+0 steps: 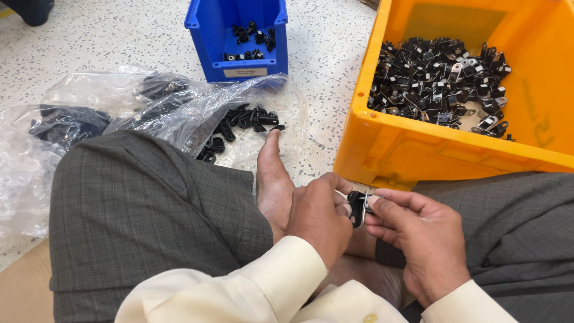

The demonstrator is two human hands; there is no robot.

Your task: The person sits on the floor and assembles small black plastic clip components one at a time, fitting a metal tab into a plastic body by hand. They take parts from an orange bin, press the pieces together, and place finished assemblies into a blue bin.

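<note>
Black metal, a small clip [357, 208] with a silvery piece against it sits pinched between both hands over the person's crossed legs: the left hand [320, 215] grips it from one side, the right hand [418, 239] nips it with thumb and fingertips. Just beyond stands an orange bin [382, 143] heaped with like parts. Farther left on the speckled floor [119, 42] lie clear plastic bags [179, 107] of black pieces and a blue bin [209, 36].
</note>
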